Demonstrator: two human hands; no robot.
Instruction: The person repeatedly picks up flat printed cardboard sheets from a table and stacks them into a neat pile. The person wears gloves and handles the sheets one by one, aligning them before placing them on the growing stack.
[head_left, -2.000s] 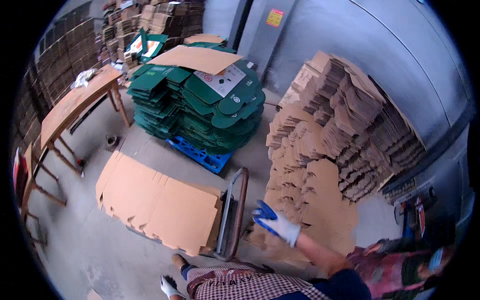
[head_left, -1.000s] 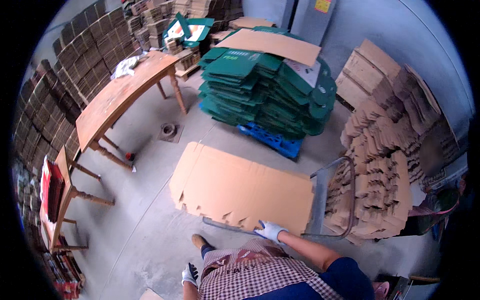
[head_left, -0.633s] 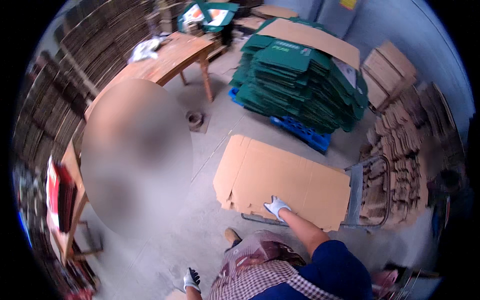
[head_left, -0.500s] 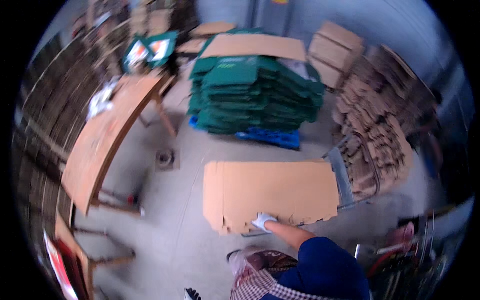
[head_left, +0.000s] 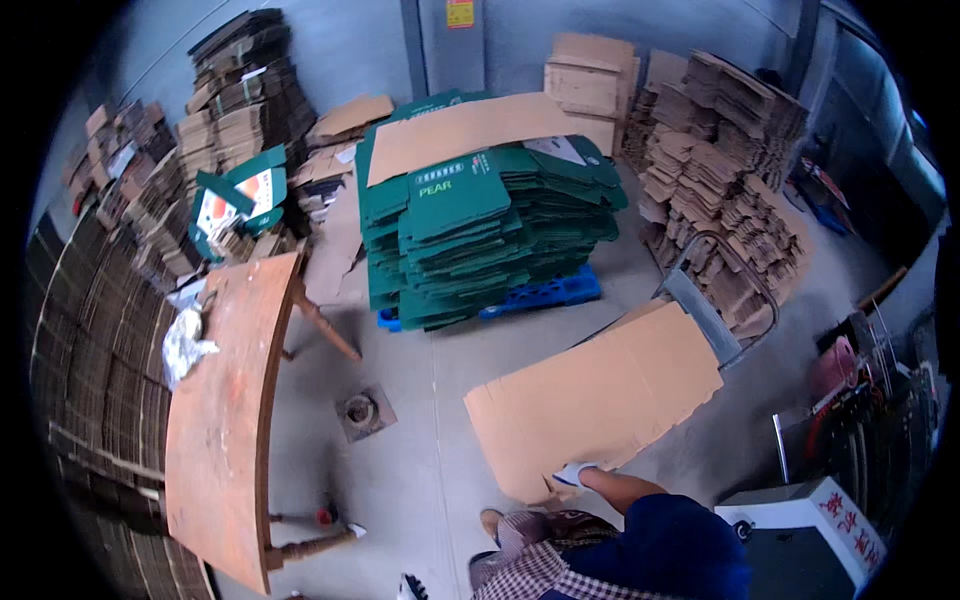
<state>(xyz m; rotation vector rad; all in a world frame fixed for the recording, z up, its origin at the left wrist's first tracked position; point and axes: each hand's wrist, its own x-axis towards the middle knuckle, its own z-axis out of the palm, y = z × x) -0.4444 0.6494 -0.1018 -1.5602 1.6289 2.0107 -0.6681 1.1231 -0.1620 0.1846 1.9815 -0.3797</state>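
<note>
A flat tan cardboard sheet (head_left: 600,385) lies on a low cart, whose bent metal handle (head_left: 740,265) rises at the far right end. My right hand (head_left: 575,474), in a white and blue glove, is at the sheet's near edge beside a small notch. Its fingers are closed together over that edge. Only a dark-and-white tip, which looks like my gloved left hand (head_left: 411,588), shows at the lower rim. Its fingers are too cut off to read, and it is apart from the sheet.
Green flattened cartons (head_left: 470,230) are stacked on a blue pallet (head_left: 540,293) ahead. A wooden table (head_left: 225,420) runs along the left. More brown cardboard (head_left: 720,190) is piled at the back right. A floor drain (head_left: 362,411) and a white-and-grey box (head_left: 800,535) are also near.
The view has turned and lifted, showing more of the back wall. The sheet and cart now appear slanted and further right. My right hand stays at the sheet's near edge.
</note>
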